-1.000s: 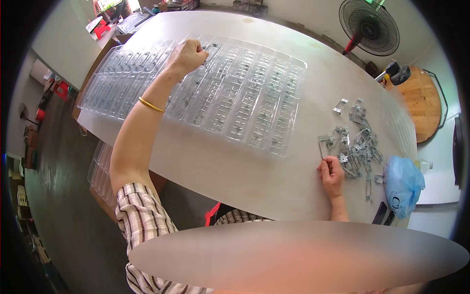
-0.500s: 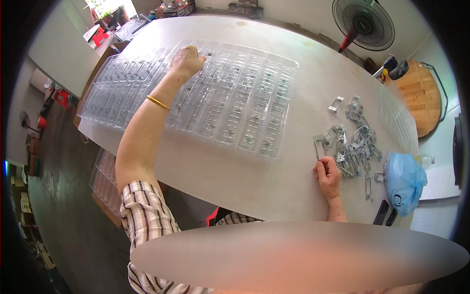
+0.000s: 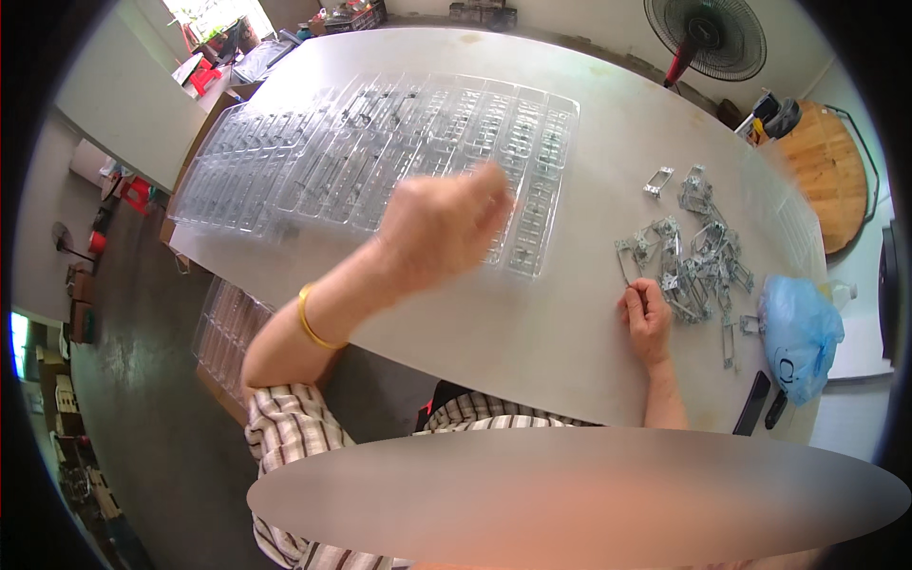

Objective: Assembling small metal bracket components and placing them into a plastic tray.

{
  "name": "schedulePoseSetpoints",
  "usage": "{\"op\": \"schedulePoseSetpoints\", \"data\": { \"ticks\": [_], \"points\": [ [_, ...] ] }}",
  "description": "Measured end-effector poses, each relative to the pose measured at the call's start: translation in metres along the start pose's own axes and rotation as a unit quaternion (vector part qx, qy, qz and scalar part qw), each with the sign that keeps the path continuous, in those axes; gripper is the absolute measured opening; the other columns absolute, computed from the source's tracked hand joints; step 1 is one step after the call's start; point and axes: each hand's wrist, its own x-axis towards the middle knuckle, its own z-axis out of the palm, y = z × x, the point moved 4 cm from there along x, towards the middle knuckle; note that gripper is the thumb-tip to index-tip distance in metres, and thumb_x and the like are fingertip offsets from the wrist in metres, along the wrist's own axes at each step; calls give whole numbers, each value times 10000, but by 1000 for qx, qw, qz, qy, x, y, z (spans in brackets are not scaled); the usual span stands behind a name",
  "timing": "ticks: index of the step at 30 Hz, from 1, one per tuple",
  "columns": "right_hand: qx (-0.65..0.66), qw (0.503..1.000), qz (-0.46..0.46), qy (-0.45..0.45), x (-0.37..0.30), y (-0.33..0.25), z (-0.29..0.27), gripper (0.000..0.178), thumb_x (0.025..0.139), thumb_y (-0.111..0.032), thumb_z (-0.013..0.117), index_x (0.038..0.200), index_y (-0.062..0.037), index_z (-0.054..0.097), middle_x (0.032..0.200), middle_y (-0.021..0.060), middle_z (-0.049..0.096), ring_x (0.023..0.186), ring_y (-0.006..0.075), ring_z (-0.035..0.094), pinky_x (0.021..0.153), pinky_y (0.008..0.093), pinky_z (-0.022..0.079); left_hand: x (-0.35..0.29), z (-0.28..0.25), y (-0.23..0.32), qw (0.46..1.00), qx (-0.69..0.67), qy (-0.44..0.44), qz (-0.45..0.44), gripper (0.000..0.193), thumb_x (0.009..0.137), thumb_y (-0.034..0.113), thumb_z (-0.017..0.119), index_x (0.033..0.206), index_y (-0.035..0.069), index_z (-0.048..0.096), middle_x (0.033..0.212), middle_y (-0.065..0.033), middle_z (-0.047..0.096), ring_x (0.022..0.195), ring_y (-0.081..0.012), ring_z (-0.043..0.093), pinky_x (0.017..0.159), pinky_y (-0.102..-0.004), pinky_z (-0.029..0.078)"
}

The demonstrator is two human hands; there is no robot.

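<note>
My left hand [image 3: 445, 226], smeared by motion, hangs over the near side of a clear plastic compartment tray [image 3: 546, 204]. Its fingers look curled, but whether anything is between them cannot be made out. Small metal parts [image 3: 385, 112] sit in some of the tray's slots on the left. At the right, my right hand [image 3: 650, 321] rests low over the table with thumb and fingertips pinched on a thin metal bracket [image 3: 623, 258]. Just beyond it lies a loose pile of similar metal brackets [image 3: 708, 256], with a single bracket [image 3: 658, 180] apart from the pile.
Another clear tray [image 3: 228, 180] adjoins on the left of the white table [image 3: 532, 361]. A blue plastic bag [image 3: 801, 332] and a black phone-like slab [image 3: 751, 403] lie by the right edge. More clear trays [image 3: 233, 332] sit below the table's left edge. A fan [image 3: 705, 40] stands beyond.
My left hand has left the far part of the tray and swung toward me and to the right. My right hand stays by the pile, pinching the bracket. The view has shifted slightly.
</note>
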Motion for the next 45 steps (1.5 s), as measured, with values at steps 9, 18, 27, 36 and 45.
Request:
{"op": "schedulePoseSetpoints", "data": {
  "ticks": [9,18,27,36,45],
  "points": [
    [43,999,-21,16,5,2,-4,71,1006,-120,559,985,-59,590,714,22,634,591,84,561,538,253,441,-40,24,135,934,-329,-25,134,234,812,149,799,822,61,582,566,-36,506,420,-223,478,423,-332,376],
    [72,997,-17,-5,8,31,-10,71,989,-131,584,975,-61,587,742,14,634,601,91,564,568,265,458,-22,-24,179,717,-656,-46,230,457,961,481,605,828,48,546,564,-14,530,430,-158,463,531,-310,499],
    [106,994,-13,-9,-8,37,-23,103,1009,-164,581,999,-62,587,772,0,643,643,77,576,592,243,471,-36,-38,223,495,-840,94,203,190,892,-35,602,758,71,521,537,-6,541,391,-91,406,429,-141,343],
    [128,992,13,0,-1,37,-21,134,1010,-190,572,1000,-59,596,792,11,657,656,80,583,622,247,485,-49,-68,274,728,-669,-106,110,114,841,-25,642,825,43,553,608,-21,565,460,-97,443,512,-164,374],
    [135,990,49,6,-4,42,-24,135,1009,-199,580,1008,-65,600,807,9,662,678,69,588,632,237,498,-34,-59,296,853,-430,-294,24,144,790,-15,682,892,15,585,679,-35,588,529,-103,479,595,-187,405]
  ]
}}
